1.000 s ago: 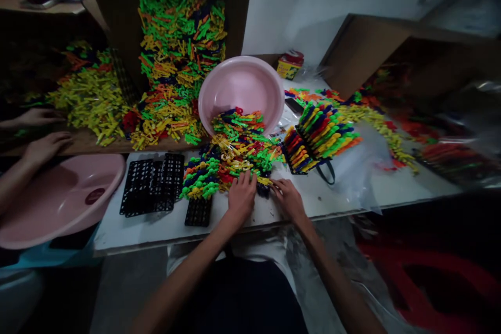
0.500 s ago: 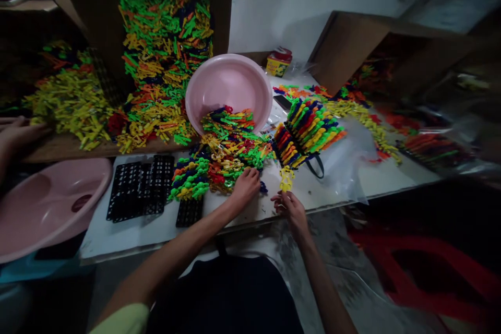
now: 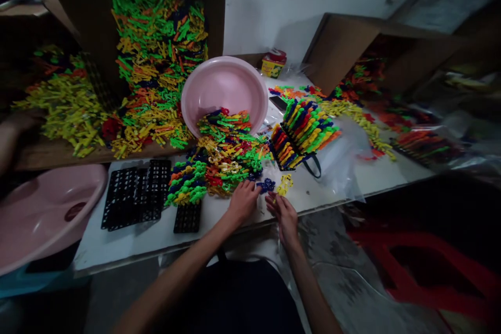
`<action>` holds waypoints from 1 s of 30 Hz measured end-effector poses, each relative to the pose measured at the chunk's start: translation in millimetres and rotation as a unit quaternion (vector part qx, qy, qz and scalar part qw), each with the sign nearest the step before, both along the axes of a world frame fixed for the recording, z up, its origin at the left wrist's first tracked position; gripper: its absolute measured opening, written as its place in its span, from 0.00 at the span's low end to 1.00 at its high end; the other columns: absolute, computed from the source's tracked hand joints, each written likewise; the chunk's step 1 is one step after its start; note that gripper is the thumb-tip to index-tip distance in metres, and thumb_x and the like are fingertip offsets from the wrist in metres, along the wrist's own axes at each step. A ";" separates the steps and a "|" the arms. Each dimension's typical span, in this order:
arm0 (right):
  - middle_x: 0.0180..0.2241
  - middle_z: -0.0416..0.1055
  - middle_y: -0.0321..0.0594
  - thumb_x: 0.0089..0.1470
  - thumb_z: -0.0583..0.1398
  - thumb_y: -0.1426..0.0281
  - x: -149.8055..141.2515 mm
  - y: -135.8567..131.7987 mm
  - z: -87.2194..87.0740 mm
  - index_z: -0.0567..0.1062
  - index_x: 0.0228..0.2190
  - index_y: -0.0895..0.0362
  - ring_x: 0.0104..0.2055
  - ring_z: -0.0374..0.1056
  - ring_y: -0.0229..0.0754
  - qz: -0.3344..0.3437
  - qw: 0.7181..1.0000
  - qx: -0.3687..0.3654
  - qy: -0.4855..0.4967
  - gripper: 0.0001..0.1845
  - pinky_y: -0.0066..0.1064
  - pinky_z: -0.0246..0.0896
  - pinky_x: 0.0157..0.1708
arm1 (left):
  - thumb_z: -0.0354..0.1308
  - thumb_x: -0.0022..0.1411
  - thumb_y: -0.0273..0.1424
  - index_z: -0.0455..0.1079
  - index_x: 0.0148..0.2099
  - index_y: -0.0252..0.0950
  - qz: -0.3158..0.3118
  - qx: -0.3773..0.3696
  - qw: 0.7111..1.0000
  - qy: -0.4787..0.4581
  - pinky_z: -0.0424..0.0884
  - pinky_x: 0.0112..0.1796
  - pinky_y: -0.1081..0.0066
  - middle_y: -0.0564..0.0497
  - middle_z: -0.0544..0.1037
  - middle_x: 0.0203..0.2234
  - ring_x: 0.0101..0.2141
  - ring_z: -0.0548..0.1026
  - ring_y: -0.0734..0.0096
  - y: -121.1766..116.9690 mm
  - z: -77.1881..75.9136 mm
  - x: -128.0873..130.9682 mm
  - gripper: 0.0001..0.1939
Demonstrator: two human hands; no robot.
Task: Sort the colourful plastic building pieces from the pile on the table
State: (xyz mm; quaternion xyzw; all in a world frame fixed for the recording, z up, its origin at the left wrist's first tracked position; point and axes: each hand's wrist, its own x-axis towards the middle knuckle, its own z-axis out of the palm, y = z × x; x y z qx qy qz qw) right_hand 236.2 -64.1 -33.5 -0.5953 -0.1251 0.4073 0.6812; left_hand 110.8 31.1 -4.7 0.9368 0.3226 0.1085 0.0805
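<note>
Two bare hands work at the front of a white worktop (image 3: 117, 242), where bright plastic figures lie loose and in ordered rows. The left hand (image 3: 243, 202) rests with its fingers close together, their tips at a small dark-blue cluster (image 3: 266, 185); whether they grip it cannot be told. The right hand (image 3: 285, 215) has its fingers at the lower end of a yellow cluster (image 3: 285, 184) just beside the blue one; the dim light does not show whether they pinch it.

Judging by the layout, the work is partway along. Done, it seems, are the packed rows in the black rack (image 3: 309, 128) on the right and a smaller ordered block (image 3: 187, 181) on the left, behind a bare black grid tray (image 3: 188, 217). Left to handle, apparently, is the loose multicolored pile (image 3: 230, 156) between them, spilling from a tilted pink basin (image 3: 227, 81). More black grids (image 3: 136, 193) lie unfilled at the left, and a far larger heap (image 3: 160, 47) rises behind, suggesting plenty remains.
</note>
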 end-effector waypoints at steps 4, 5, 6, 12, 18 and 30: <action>0.44 0.79 0.42 0.43 0.71 0.56 0.6 7.2 -2.9 0.79 0.38 0.56 0.45 0.78 0.46 0.014 0.999 0.010 0.028 0.22 0.31 0.74 0.44 | 0.49 0.66 0.25 0.71 0.48 0.34 0.092 0.023 0.996 0.001 0.64 0.49 0.60 0.41 0.74 0.45 0.50 0.68 0.57 18.3 6.1 13.4 0.13; 0.44 0.79 0.42 0.43 0.71 0.56 0.1 8.8 -3.2 0.79 0.37 0.56 0.45 0.78 0.46 0.014 0.999 0.013 0.033 0.22 0.32 0.74 0.44 | 0.49 0.66 0.25 0.72 0.47 0.33 0.102 0.028 0.994 0.008 0.64 0.50 0.58 0.40 0.74 0.45 0.50 0.67 0.56 25.7 7.8 19.0 0.12; 0.44 0.79 0.42 0.42 0.71 0.56 -0.5 10.1 -3.4 0.79 0.37 0.56 0.45 0.78 0.46 0.012 0.999 0.016 0.036 0.23 0.32 0.74 0.45 | 0.49 0.66 0.25 0.72 0.46 0.32 0.104 0.030 0.994 0.015 0.63 0.51 0.57 0.39 0.74 0.46 0.51 0.67 0.55 32.7 8.8 24.4 0.12; 0.44 0.79 0.44 0.41 0.72 0.56 -5.2 13.8 -8.0 0.80 0.37 0.57 0.45 0.78 0.47 -0.008 0.999 0.026 0.021 0.23 0.33 0.74 0.44 | 0.49 0.66 0.25 0.71 0.48 0.34 0.064 0.042 0.997 0.022 0.63 0.53 0.57 0.40 0.72 0.51 0.55 0.65 0.56 46.6 -0.1 35.6 0.12; 0.44 0.80 0.44 0.39 0.72 0.56 -6.7 17.1 -12.5 0.80 0.35 0.57 0.44 0.78 0.47 -0.024 0.999 0.029 0.020 0.23 0.33 0.75 0.42 | 0.50 0.66 0.25 0.70 0.45 0.35 -0.002 0.047 0.999 0.021 0.61 0.54 0.59 0.43 0.73 0.48 0.54 0.65 0.60 42.3 -4.5 26.7 0.10; 0.45 0.79 0.43 0.43 0.70 0.55 -11.9 17.5 -3.5 0.80 0.39 0.56 0.44 0.77 0.45 -0.030 0.999 0.021 0.001 0.24 0.30 0.73 0.39 | 0.53 0.65 0.27 0.76 0.37 0.34 0.051 -0.018 0.996 -0.071 0.56 0.56 0.53 0.44 0.80 0.36 0.49 0.71 0.58 67.9 28.9 44.7 0.10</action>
